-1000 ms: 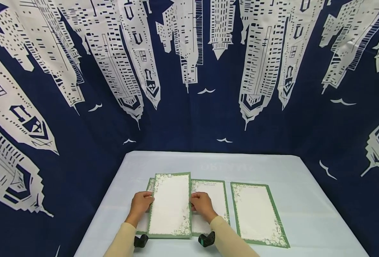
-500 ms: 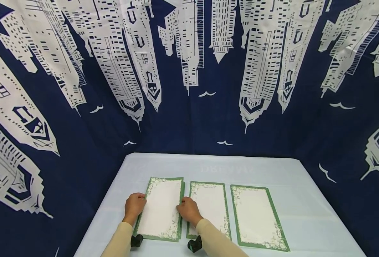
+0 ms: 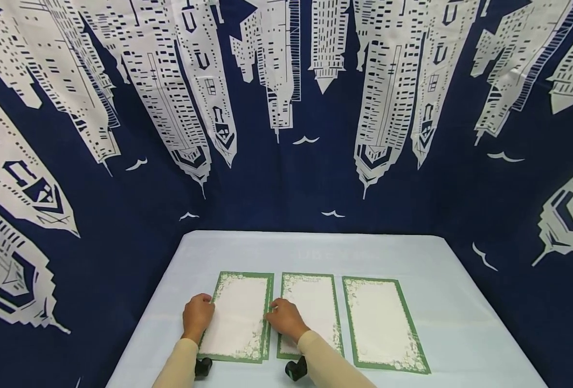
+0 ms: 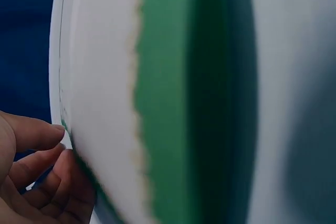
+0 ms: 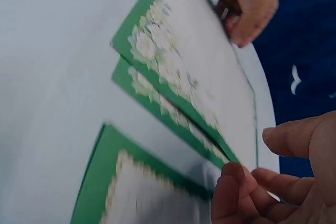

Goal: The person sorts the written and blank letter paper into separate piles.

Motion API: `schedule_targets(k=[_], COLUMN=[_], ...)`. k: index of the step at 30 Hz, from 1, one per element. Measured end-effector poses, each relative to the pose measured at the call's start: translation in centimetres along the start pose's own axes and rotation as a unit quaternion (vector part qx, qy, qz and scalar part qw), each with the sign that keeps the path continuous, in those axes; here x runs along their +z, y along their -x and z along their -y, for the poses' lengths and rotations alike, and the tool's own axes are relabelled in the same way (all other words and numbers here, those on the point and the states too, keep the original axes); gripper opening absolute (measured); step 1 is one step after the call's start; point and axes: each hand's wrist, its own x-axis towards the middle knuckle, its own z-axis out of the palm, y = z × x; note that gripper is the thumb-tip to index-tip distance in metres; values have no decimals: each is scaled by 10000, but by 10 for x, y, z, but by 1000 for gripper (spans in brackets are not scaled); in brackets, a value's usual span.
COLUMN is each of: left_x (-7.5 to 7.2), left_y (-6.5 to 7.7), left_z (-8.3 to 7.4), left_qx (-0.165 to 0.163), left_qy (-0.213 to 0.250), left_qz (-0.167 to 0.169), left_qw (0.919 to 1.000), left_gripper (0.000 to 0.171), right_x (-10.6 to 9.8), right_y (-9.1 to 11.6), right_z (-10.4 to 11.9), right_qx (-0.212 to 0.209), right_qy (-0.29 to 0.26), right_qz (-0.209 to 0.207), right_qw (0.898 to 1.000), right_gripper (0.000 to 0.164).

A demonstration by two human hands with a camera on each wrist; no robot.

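In the head view, a green-bordered floral sheet of paper [image 3: 237, 318] lies at the left, over a second similar sheet [image 5: 157, 100] whose edge shows along the right side. My left hand [image 3: 199, 318] pinches the top sheet's left edge between thumb and fingers. My right hand [image 3: 286, 319] is at the opposite edge, its fingertips touching the sheets. The right wrist view has that thumb [image 5: 289, 137] lifted apart from the fingers. Close to the left wrist camera, the sheet's green border [image 4: 163, 98] looks blurred.
A middle bordered sheet [image 3: 310, 302] lies partly under the right hand and forearm. Farther right is another bordered sheet [image 3: 383, 323]. All rest on a white-covered table [image 3: 466, 323]. A dark blue skyline-print cloth [image 3: 286, 183] hangs behind and at both sides.
Both hands have carried the top sheet leftward and lowered it onto the left sheet, uncovering the middle one. In the last half second, the right thumb and fingers have shifted only slightly.
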Motion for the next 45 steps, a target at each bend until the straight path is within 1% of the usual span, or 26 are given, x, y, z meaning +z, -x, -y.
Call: schedule_targets(k=[3, 7, 9, 11, 13, 15, 16, 19, 20, 22, 24, 26, 30, 37, 40, 42, 45], left_x=[5, 24, 33, 43, 51, 59, 62, 68, 70, 73, 75, 77, 83, 89, 91, 91, 91], left_y=[4, 12, 20, 27, 35, 43, 46, 55, 57, 61, 63, 64, 67, 72, 72, 72, 72], left_z=[-4, -20, -30, -41, -52, -64, -69, -84, -89, -96, -103, -109, -117, -123, -125, -125, -128], left_qx=[39, 300, 469, 644, 853, 942, 939, 864, 805, 792, 803, 849, 836, 882, 813, 687, 595], left_qy=[-124, -274, -234, -97, 120, 447, 593, 978, 1047, 1086, 1070, 1033, 920, 864, 845, 855, 874], left_qz=[-160, -220, -159, -61, 149, 499, 723, 1452, 1668, 1964, 2111, 2162, 2167, 2010, 1933, 1885, 1829], left_qw=[9998, 9989, 9985, 9979, 9962, 9933, 9912, 9808, 9771, 9713, 9683, 9672, 9683, 9718, 9741, 9759, 9774], left_gripper=[22, 23, 22, 20, 19, 21, 23, 31, 34, 39, 41, 42, 42, 35, 34, 34, 36], right_x=[-14, -39, -50, -60, -71, -81, -86, -97, -100, -104, -107, -108, -108, -103, -102, -102, -101], right_y=[5, 14, 19, 22, 26, 29, 31, 37, 40, 44, 47, 50, 52, 52, 51, 51, 52], right_z=[-10, -31, -41, -48, -53, -58, -60, -67, -69, -74, -78, -82, -86, -87, -86, -85, -85], right_qx=[-63, 132, 277, 362, 432, 525, 540, 707, 760, 826, 923, 981, 1050, 1032, 953, 857, 746], right_qy=[54, 223, 247, 270, 253, 326, 414, 601, 677, 791, 836, 840, 863, 1043, 989, 994, 995], right_qz=[-130, -534, -683, -796, -904, -1032, -1098, -1254, -1284, -1312, -1307, -1276, -1199, -1221, -1207, -1187, -1158], right_qw=[9999, 9982, 9970, 9958, 9947, 9927, 9916, 9878, 9865, 9847, 9836, 9834, 9834, 9816, 9831, 9842, 9854], right_gripper=[28, 25, 25, 27, 28, 30, 31, 35, 36, 37, 38, 39, 40, 40, 40, 40, 39])
